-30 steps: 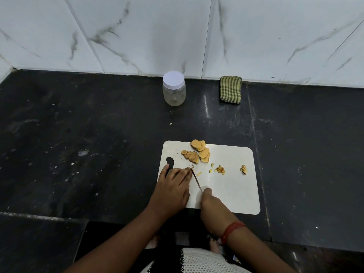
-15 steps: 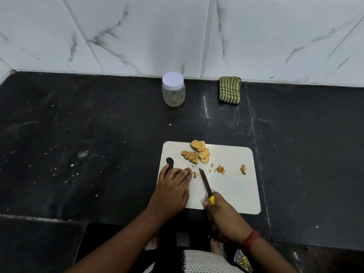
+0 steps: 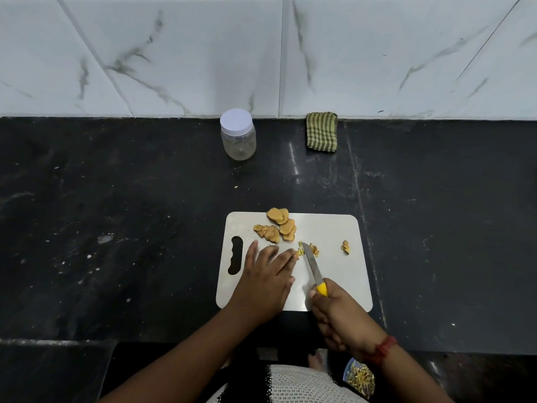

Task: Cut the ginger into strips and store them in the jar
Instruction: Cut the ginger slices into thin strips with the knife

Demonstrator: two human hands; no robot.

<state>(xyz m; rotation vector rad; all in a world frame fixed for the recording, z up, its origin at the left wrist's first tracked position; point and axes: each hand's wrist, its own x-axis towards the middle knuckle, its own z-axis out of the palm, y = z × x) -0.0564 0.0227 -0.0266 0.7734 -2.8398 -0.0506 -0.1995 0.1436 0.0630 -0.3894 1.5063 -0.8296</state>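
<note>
Right hand (image 3: 340, 312) grips knife (image 3: 312, 261), blade now swung right, gathering cut ginger (image 3: 308, 250). Left hand (image 3: 264, 277) stays flat, fingers straight, on board (image 3: 343, 274). Slicing paused; slices remain uncut.

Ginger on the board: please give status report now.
Left hand flat on cutting board, fingertips at small ginger bits. Right hand grips knife, tip among them. Ginger slices uncut. Jar still lidded.

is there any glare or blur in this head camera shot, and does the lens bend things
Head view: glare streaks shine on the black counter between the jar and the striped cloth; the wide lens splays the wall tile seams outward; the left hand fingertips look slightly soft; the knife and cutting board are sharp.
</note>
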